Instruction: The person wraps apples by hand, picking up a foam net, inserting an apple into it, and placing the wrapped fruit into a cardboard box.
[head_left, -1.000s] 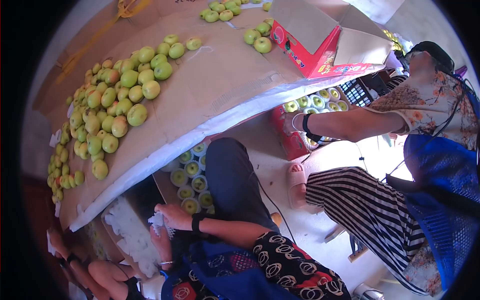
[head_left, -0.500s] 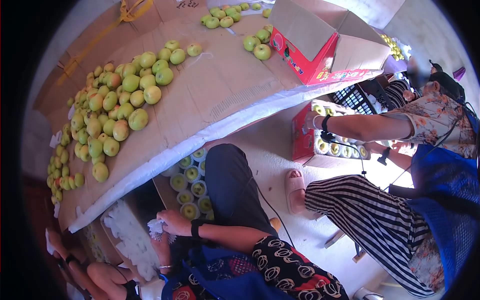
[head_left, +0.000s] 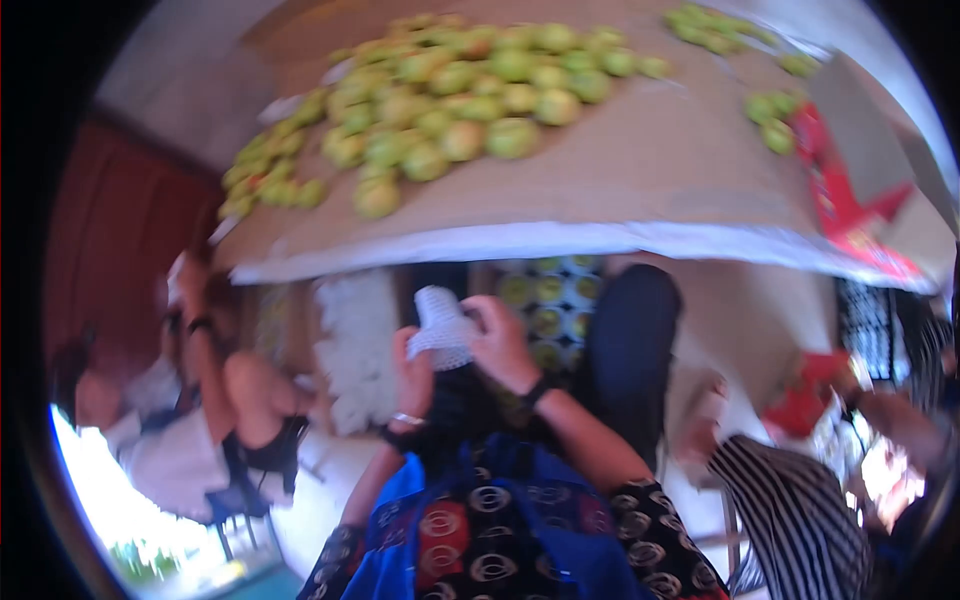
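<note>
A white foam net sleeve is held up in front of my body, between both hands. My left hand grips its left edge, while my right hand pinches it from the right. Whether anything sits inside the sleeve cannot be made out through the blur. Just beyond my hands, a pile of loose white foam sleeves lies below the table edge. Right of that, netted green apples stand in rows in a box, partly hidden by my right hand and knee.
Loose green apples are heaped on the cardboard-covered table. An open red carton stands at the table's right end. One person sits at left; another in striped trousers sits at right beside a red box.
My view has swung left, bringing my hands near the centre and the person at left more into sight. The foam sleeve, bunched before, now stands up more spread between my hands.
</note>
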